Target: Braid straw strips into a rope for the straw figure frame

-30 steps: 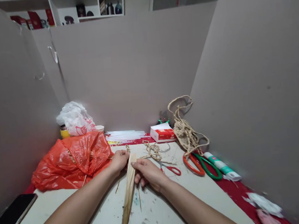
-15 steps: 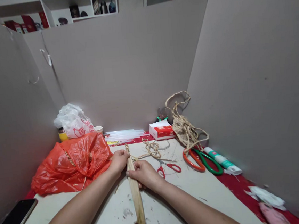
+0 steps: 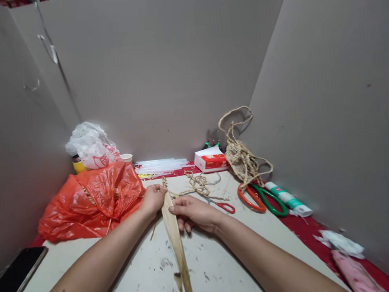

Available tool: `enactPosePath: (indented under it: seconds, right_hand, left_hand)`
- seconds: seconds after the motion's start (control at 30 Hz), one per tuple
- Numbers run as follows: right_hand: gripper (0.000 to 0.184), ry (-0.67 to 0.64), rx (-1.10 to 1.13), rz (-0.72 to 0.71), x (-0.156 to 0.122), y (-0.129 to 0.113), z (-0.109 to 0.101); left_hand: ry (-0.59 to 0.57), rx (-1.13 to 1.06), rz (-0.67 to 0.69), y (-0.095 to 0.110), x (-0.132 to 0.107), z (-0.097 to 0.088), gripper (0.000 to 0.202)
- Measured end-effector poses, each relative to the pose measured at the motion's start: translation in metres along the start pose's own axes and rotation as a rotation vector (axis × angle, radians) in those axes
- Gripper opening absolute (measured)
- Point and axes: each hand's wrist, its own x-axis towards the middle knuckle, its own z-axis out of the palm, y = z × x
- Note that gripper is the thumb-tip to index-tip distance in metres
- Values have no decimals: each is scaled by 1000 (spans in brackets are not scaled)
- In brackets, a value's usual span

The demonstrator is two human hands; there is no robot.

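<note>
A long, pale tan strip of dried leaf (image 3: 173, 232) runs from the middle of the board toward me, a torn flap hanging off its lower part. My left hand (image 3: 154, 198) pinches its far end, where a short braided cord (image 3: 164, 181) sticks out beyond the fingers. Thumb and forefinger of my right hand (image 3: 192, 213) grip the strip's right edge a little nearer to me, the other fingers curled below. Just past my right hand lie red-handled scissors (image 3: 225, 207), partly hidden by it, and a loose tangle of thin braided cord (image 3: 198, 184).
A red plastic bag (image 3: 94, 205) bulges beside my left forearm, near a phone (image 3: 17, 282). To the right are a heap of braided rope (image 3: 243, 160), big shears with orange and green handles (image 3: 271, 203) and a white-teal roll (image 3: 289, 200). A red-white box (image 3: 211, 160) stands behind.
My view has tilted down, so the shelf is almost out of sight. My right hand has loosened from around the strip to its right edge, and the strip now shows flatter and wider.
</note>
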Motion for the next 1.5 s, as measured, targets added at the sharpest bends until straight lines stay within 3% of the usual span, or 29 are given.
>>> enactPosePath:
  seconds: [0.3,0.43,0.8,0.93,1.07,1.37,1.5]
  right_hand:
    - [14,11,72,33,-4,-5,-12]
    - [21,104,42,-12,-3,-4,-14]
    - [36,206,131,-106,-6,-10,-18]
    - [36,139,205,-119,-7,-9,-17]
    - [32,129,81,-69,-5,-4,-9]
    - [31,18,173,-84,-5,-2,12]
    - [27,74,176,-65,-4,-2,12]
  left_hand:
    - [-58,-30,-78,10,-7,0,24]
    - [-60,-44,-99,11,-7,0,26]
    - [-62,-126,-149,14,-4,0,22]
    - [-70,-180,-192,16,-4,-1,17]
    - [-106,-223,-233,18,-6,-1,10]
    - [-59,-211,-120,9,-7,5,16]
    - [-54,-146,-93,6,-6,4,17]
